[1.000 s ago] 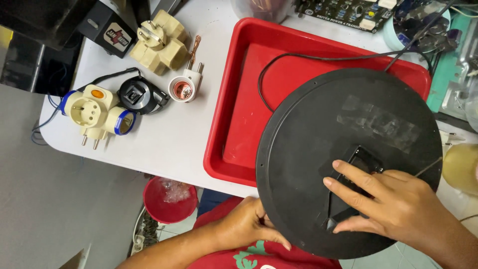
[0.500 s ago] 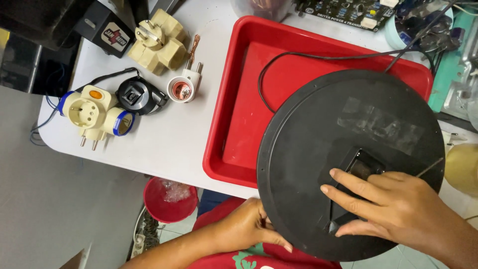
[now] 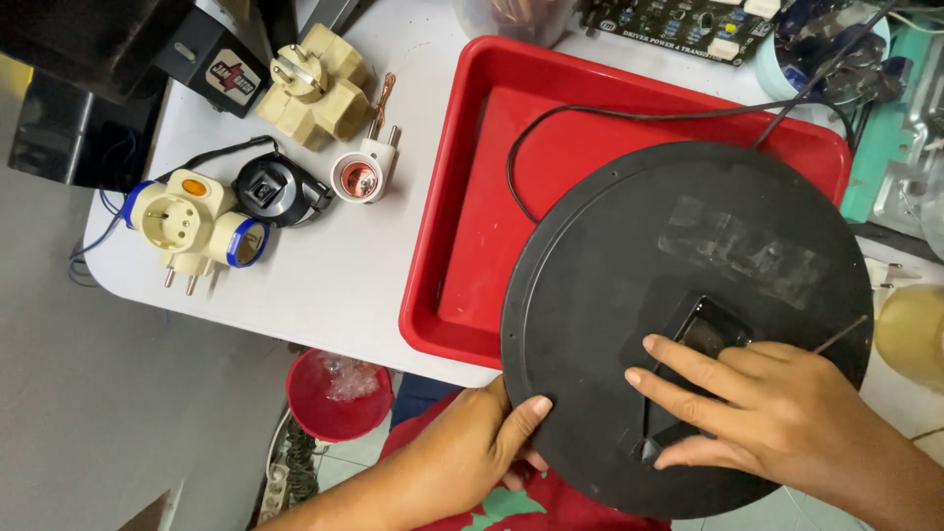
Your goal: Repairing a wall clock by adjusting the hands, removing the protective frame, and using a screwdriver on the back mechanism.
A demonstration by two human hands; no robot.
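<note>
A large round black disc (image 3: 678,256) lies tilted over the front right of a red tray (image 3: 462,197), its back side up. My left hand (image 3: 487,442) grips the disc's lower left rim, thumb on top. On the disc's lower middle rests my right hand (image 3: 777,413), fingers spread over a square recess (image 3: 710,332). A thin black cable (image 3: 590,113) curves from under the disc across the tray toward the back right.
On the white table (image 3: 324,285) left of the tray lie a cream multi-plug adapter (image 3: 192,226), a black socket piece (image 3: 270,189), a white plug (image 3: 362,172) and a beige adapter (image 3: 315,84). A circuit board (image 3: 678,20) sits at the back. A red bucket (image 3: 334,393) stands below the table edge.
My right fingers have shifted slightly on the disc's recess. The disc and my left hand have barely moved.
</note>
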